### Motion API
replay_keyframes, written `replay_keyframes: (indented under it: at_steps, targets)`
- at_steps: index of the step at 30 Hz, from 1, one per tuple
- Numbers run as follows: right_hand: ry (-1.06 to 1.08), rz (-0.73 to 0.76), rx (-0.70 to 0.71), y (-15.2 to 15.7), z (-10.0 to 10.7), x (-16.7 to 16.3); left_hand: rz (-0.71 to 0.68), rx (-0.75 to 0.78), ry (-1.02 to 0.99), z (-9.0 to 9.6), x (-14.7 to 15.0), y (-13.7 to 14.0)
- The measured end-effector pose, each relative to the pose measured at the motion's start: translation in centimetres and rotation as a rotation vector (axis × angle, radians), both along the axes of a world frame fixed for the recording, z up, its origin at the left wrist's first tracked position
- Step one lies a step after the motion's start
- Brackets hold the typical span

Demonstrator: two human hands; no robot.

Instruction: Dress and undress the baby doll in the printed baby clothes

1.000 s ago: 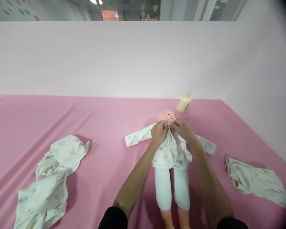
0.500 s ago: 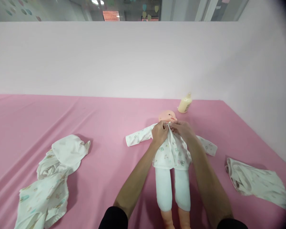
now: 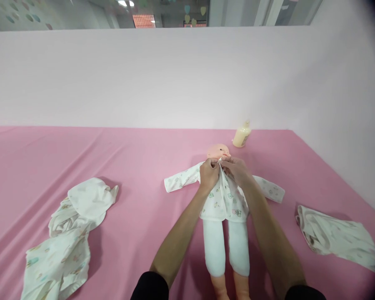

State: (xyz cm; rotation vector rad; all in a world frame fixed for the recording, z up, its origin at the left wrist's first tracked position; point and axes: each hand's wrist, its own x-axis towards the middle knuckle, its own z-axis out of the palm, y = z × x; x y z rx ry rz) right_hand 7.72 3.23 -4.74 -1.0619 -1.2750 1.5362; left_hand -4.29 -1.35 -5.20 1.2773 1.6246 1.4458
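Head camera view: a person's bare hands meet at the neckline of a printed baby jacket [image 3: 217,204], worn by a doll [image 3: 216,151] lying face-up on a pink sheet [image 3: 137,216]. The right hand [image 3: 237,170] has just edged inward, bringing its fingertips almost against those of the left hand [image 3: 208,175]. That draws the jacket's front edges close together at the collar, a sign, it would seem, that the fine work at the neck is under way but unfinished.

The left hand is curled nearly closed, pinching fabric just below the doll's chin. The right hand's thumb and fingers are bunched on the collar edge opposite; what exactly lies between the tips is too small to tell.

Against the frame a second ago, the pale strip that stood up between the fingers now shows only as a small tip. The jacket's hem corner, flared past the right forearm then, is now drawn in beneath it, while more of the nearby sleeve shows. Unmoved are the yellow bottle [image 3: 241,136] beyond the doll's head, the rumpled garment [image 3: 59,258] to the left and the folded cloth [image 3: 337,237] to the right.
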Motion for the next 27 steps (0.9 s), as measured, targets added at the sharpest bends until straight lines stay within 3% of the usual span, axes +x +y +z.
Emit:
replay_keyframes:
  at_steps: [7,12,18,27]
  targets:
    - [-0.090,-0.039,0.023,-0.7,0.7,-0.4,0.033,-0.047,0.107,0.3,-0.3,0.0]
    - [-0.073,-0.019,0.027,-0.5,0.5,-0.1,-0.055,-0.054,0.267,0.6,-0.8,0.0]
    - [-0.160,0.010,0.061,-0.8,1.1,0.1,-0.153,-0.038,0.136,0.6,-1.7,0.1]
    - [-0.356,-0.043,0.165,-0.6,1.3,0.6,-0.019,0.021,0.149,-0.1,-0.4,0.1]
